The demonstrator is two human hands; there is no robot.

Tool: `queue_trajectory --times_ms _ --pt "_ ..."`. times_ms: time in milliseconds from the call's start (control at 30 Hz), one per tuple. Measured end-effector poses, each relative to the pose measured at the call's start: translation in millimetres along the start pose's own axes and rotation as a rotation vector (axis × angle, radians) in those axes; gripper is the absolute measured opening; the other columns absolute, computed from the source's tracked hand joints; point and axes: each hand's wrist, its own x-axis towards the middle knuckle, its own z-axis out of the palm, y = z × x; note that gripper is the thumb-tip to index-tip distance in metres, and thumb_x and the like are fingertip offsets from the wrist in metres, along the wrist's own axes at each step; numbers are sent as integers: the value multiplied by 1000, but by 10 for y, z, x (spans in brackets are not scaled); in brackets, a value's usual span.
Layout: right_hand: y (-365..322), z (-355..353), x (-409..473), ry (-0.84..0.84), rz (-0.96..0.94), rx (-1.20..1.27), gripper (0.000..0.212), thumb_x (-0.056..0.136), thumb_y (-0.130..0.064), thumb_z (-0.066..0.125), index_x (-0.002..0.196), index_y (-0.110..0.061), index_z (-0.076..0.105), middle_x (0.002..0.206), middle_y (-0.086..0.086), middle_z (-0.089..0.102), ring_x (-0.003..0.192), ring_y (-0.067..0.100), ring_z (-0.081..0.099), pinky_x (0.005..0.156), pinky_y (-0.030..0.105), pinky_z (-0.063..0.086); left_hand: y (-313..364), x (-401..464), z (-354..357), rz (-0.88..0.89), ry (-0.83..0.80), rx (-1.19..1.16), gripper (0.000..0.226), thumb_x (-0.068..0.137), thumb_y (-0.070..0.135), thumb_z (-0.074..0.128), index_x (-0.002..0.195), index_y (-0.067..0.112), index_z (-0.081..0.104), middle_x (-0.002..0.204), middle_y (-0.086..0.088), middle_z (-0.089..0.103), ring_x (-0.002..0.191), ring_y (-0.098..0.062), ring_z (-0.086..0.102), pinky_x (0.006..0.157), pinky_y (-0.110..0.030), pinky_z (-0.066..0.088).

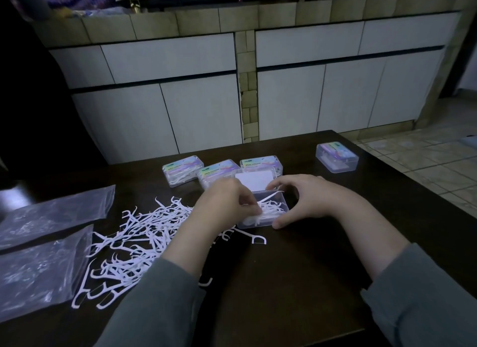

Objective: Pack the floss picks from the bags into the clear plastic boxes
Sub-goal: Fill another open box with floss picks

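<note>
An open clear plastic box (pixel 280 216) sits mid-table with white floss picks (pixel 271 209) inside; its lid (pixel 254 182) stands raised behind it. My left hand (pixel 227 204) pinches a bunch of picks at the box's left end. My right hand (pixel 309 197) curls round the box's right side, thumb at the front corner. A big loose heap of white floss picks (pixel 134 243) spreads over the dark table (pixel 296 282) to the left. Two clear plastic bags (pixel 46 243) lie flat at the far left.
Three closed boxes with colourful labels (pixel 183 169) stand in a row behind the open one. Another closed box (pixel 336 157) sits at the back right near the table's edge. White cabinets (pixel 201 106) rise behind the table; a tiled floor (pixel 426 160) lies to the right.
</note>
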Motion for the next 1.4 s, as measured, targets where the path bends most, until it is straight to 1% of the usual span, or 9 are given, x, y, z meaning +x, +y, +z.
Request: queue_trajectory --times_ms 67,200,367,600,867,1067,1233,1300,1400 --pt "15 3 9 1 -2 8 81 61 -58 82 131 -49 42 140 -12 46 130 21 37 106 46 39 30 14 20 8 -13 33 19 86 42 67 99 30 75 88 9 60 80 -6 53 65 -21 40" --pt "34 4 18 -3 -7 23 82 59 -59 83 131 -50 43 138 -13 47 129 21 39 105 46 40 19 46 9 -10 150 31 16 88 41 66 97 32 75 93 11 67 82 -5 55 67 -22 43" --pt "24 0 15 -20 -39 50 84 57 -58 84 131 -49 45 137 -14 47 128 18 39 106 47 39 187 126 80 -28 94 153 26 89 50 60 107 36 72 99 8 68 87 -11 58 68 -24 43" --pt "22 13 26 27 3 34 82 59 -58 83 131 -47 44 137 -13 49 128 20 40 104 46 41 113 99 -34 -47 146 147 20 89 41 60 100 33 74 95 11 69 81 -7 57 65 -22 45" --pt "14 20 32 32 23 20 84 61 -57 83 133 -47 43 140 -12 46 130 21 39 103 45 42 89 141 -80 -98 -135 104 14 87 35 68 99 33 75 101 9 69 93 -11 60 82 -29 53" --pt "23 42 18 42 29 45 82 64 -56 82 135 -46 42 143 -10 44 132 22 36 105 46 40 77 130 -73 -78 -66 73 13 89 36 65 99 36 74 104 8 68 94 -13 60 84 -32 53" --pt "-70 45 -80 147 -12 -118 86 68 -60 77 141 -47 33 145 -5 32 134 18 28 106 42 30 -160 -70 -183 -62 88 -98 13 90 34 64 98 34 74 101 13 70 89 -7 60 80 -30 52" --pt "-167 91 -165 225 -78 -103 80 68 -62 75 137 -50 36 140 -8 33 130 16 29 104 39 31 -256 -160 -241 -66 91 -117 14 90 35 64 101 33 73 99 13 68 84 -2 57 76 -27 48" --pt "-404 226 -318 265 -275 -198 44 76 -59 68 117 -46 56 122 -15 48 116 10 38 97 33 31 -426 -315 -318 -28 40 -113 14 87 38 67 99 33 72 98 13 69 87 -2 60 83 -31 53"
